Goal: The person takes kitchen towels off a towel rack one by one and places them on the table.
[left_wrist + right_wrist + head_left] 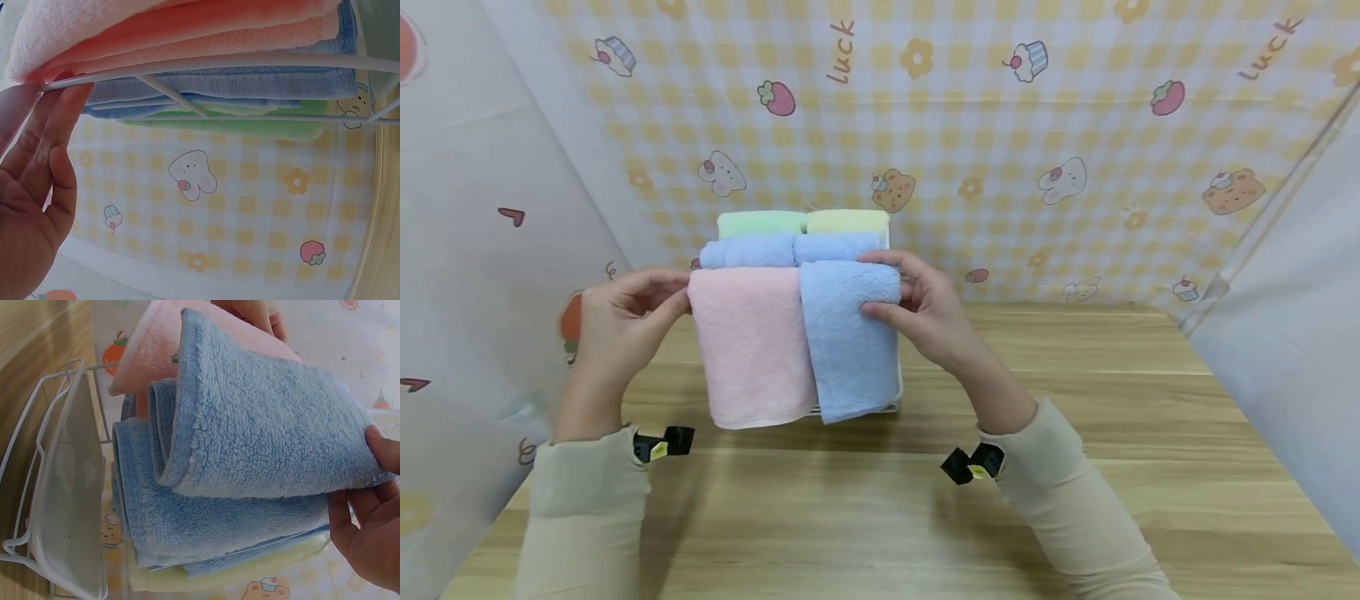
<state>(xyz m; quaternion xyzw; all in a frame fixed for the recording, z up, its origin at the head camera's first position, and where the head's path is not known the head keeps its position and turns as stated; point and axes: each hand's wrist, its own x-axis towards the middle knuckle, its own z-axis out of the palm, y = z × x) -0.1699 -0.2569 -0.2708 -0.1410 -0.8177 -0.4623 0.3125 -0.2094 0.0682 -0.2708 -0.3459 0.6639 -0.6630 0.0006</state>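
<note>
A white wire rack (206, 60) carries folded towels in tiers. Over its front bar hang a pink towel (752, 350) on the left and a blue towel (850, 350) on the right. My left hand (617, 325) pinches the pink towel's upper left corner at the end of the bar, fingertips under the bar in the left wrist view. My right hand (936, 312) holds the front blue towel by its upper right edge, thumb in front and fingers behind. Farther back hang blue towels (760, 250), then a green towel (760, 222) and a yellow towel (850, 221).
Below the towels, the rack's base holds a pale tray (75, 475). The rack stands on a wood-grain table (865, 517), close to a yellow checked cloth backdrop (970, 142). White printed sheeting (467, 292) hangs at the left side.
</note>
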